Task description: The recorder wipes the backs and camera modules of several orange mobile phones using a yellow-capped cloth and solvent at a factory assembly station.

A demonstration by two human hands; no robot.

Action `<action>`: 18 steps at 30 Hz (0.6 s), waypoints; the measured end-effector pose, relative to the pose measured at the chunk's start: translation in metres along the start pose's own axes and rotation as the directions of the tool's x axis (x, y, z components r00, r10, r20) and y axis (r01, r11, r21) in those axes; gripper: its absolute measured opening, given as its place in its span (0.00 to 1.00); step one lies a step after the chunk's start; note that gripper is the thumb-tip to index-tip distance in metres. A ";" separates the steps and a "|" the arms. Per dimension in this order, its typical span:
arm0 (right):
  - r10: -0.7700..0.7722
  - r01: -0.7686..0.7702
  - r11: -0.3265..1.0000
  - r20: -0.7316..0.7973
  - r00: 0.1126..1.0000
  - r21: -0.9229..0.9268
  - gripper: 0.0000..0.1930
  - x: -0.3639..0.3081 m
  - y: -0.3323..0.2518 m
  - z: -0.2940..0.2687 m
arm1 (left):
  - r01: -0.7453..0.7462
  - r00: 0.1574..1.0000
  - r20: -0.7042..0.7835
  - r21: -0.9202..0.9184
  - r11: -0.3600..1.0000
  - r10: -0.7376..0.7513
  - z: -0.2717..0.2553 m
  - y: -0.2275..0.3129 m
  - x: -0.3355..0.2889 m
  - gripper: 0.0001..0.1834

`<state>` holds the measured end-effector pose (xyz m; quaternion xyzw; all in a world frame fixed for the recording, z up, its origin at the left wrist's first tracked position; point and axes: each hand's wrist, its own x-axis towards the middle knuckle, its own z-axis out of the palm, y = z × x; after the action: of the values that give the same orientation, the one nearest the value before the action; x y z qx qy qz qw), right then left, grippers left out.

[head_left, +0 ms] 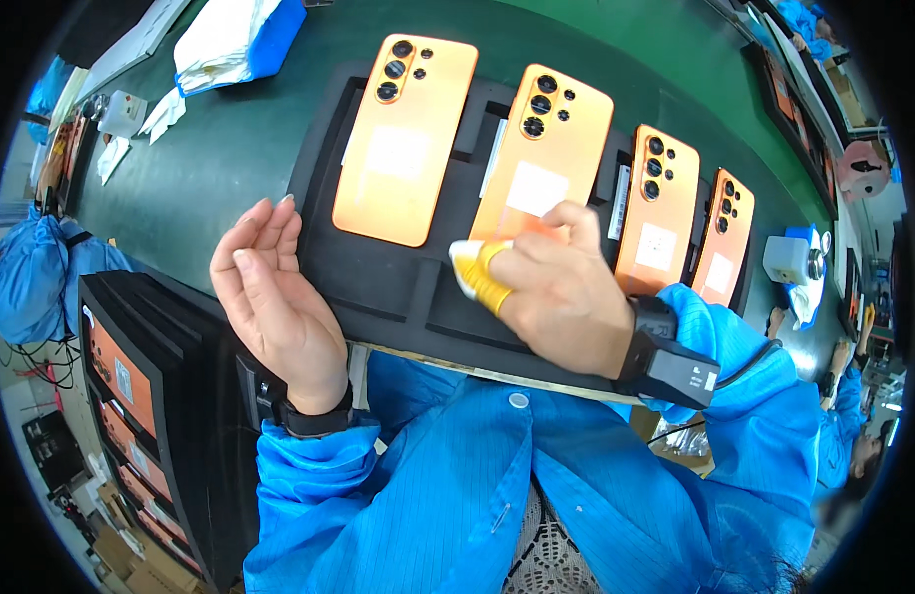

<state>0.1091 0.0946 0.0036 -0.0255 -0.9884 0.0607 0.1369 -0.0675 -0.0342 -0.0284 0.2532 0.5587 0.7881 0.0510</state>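
Four-sided black foam tray (378,272) lies before me, holding several orange phones, camera side up. My left hand (279,297) hovers by the tray's left front corner, palm turned inward, fingers loosely curled with nothing in them. To its right is the leftmost phone (408,109). My right hand (566,287) is over the lower end of the second phone (581,129), covering that end. Yellow covers wrap its fingers, and a white cloth-like piece (463,267) shows at their tips. The third phone (643,213) and fourth phone (731,218) lie to the right, each bearing a white label.
A stack of black trays (170,386) with more orange phones stands at my left. On the green table (230,148) are a blue-and-white pack of wipes (235,45) and a clear bottle (123,114). Another bottle (789,259) stands at the right. Co-workers sit at both sides.
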 end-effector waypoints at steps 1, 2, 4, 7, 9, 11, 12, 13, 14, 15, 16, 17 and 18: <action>0.025 -0.025 0.999 0.014 1.000 0.023 0.06 -0.004 -0.002 0.000 | 0.009 1.000 0.009 0.020 1.000 -0.009 0.000 -0.001 0.000 0.18; 0.049 -0.050 0.998 0.028 0.998 0.046 0.04 -0.006 -0.002 0.000 | 0.007 1.000 0.015 0.015 1.000 -0.007 0.001 -0.002 -0.001 0.18; 0.127 -0.128 0.992 -0.069 0.989 -0.012 0.04 -0.011 0.004 -0.008 | 0.002 1.000 0.029 -0.005 1.000 -0.001 0.003 -0.003 -0.002 0.16; 0.164 -0.190 0.973 -0.184 0.969 -0.130 0.05 -0.017 0.036 -0.015 | 0.001 1.000 -0.002 0.011 1.000 -0.001 0.002 -0.001 -0.001 0.16; 0.179 -0.205 0.967 -0.167 0.970 -0.152 0.07 -0.029 0.044 -0.020 | 0.000 1.000 0.009 0.011 1.000 0.000 -0.001 -0.002 0.000 0.16; 0.143 -0.144 0.989 -0.032 0.989 -0.045 0.16 -0.043 0.045 -0.019 | -0.003 1.000 0.006 0.028 1.000 0.002 -0.001 -0.003 0.000 0.16; 0.154 -0.155 0.987 -0.034 0.987 -0.046 0.16 -0.047 0.042 -0.019 | 0.000 1.000 0.017 0.026 1.000 -0.001 -0.001 -0.003 0.001 0.16; 0.144 -0.147 0.987 0.041 0.989 0.060 0.16 -0.052 0.038 -0.018 | -0.010 1.000 0.016 0.029 1.000 0.009 0.000 -0.003 0.001 0.16; 0.125 -0.143 0.976 0.113 0.986 0.167 0.16 -0.056 0.035 -0.018 | -0.021 1.000 0.015 0.032 0.999 0.020 0.000 -0.002 0.001 0.16; 0.076 -0.088 0.978 0.068 0.995 0.191 0.16 -0.059 0.033 -0.017 | -0.013 1.000 0.009 0.035 0.999 0.013 0.000 -0.002 0.001 0.15; 0.085 -0.095 0.978 0.064 0.994 0.187 0.16 -0.062 0.035 -0.015 | -0.014 1.000 0.018 0.030 0.999 0.014 0.000 -0.002 0.000 0.15; 0.100 -0.120 0.965 0.095 0.990 0.234 0.15 -0.063 0.038 -0.013 | -0.012 1.000 0.015 0.038 0.999 0.011 0.000 -0.003 0.000 0.15; 0.112 -0.143 0.948 0.125 0.986 0.283 0.15 -0.064 0.040 -0.011 | -0.011 1.000 0.011 0.049 0.999 0.010 0.000 -0.003 0.000 0.15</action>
<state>0.1753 0.1311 -0.0080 -0.0657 -0.9709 0.2153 0.0815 -0.0682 -0.0327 -0.0310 0.2615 0.5762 0.7731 0.0436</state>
